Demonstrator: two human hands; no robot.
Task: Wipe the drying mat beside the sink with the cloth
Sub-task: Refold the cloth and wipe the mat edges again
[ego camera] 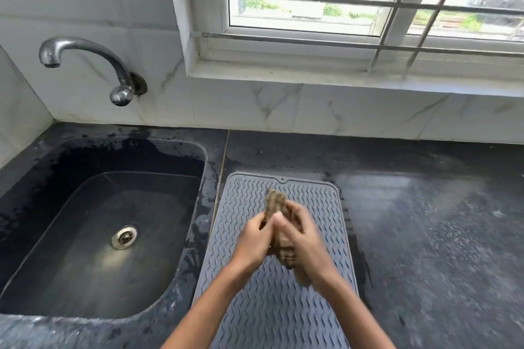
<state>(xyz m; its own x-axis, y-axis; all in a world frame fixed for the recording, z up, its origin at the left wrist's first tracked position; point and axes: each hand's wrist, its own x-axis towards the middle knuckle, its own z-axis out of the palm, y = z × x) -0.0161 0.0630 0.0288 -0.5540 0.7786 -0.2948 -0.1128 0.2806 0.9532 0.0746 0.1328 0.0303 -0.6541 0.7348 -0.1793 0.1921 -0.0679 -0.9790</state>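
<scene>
A grey ribbed drying mat (pixel 243 306) lies on the dark counter just right of the sink (pixel 93 235). Above its middle I hold a brown patterned cloth (pixel 275 201), bunched between both hands. My left hand (pixel 255 241) grips the cloth from the left. My right hand (pixel 304 238) closes on it from the right. One end of the cloth sticks up past my fingers and the other hangs below my right wrist. Whether the cloth touches the mat I cannot tell; my hands are blurred.
The dark sink has a metal drain (pixel 124 236) and a wall tap (pixel 85 62) above it. The wet black counter (pixel 439 235) stretches right of the mat. A tiled wall and a barred window (pixel 354 8) stand behind.
</scene>
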